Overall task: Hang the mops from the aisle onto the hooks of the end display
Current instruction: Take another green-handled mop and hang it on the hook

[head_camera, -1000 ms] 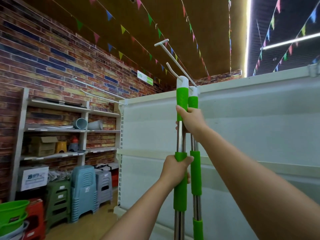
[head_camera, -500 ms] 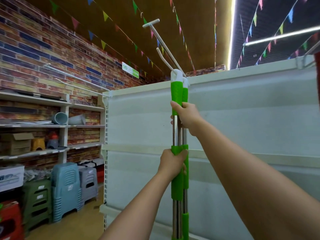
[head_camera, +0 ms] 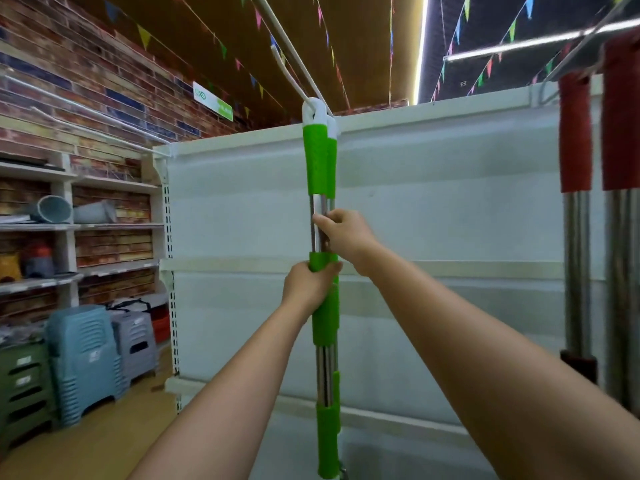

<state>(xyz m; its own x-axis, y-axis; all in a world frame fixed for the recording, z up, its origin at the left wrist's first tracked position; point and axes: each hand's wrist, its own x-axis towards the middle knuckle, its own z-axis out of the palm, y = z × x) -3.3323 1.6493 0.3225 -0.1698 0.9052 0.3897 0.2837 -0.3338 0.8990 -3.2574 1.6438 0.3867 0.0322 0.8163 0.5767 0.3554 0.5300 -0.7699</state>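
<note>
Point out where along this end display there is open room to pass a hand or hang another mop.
Free: the white back panel between the green mops and the red mops, and the strip left of the green mops up to the slotted upright. Crowded: the far right with the red mops, and the floor at left, packed with stacked stools.

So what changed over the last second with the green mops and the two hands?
The right hand slid down from the top green grip onto the bare metal shaft. The two green mops now line up, their white caps at the white hook. The view shifted right, bringing red-handled mops into sight. The left hand keeps its hold on the middle green sleeve.
</note>
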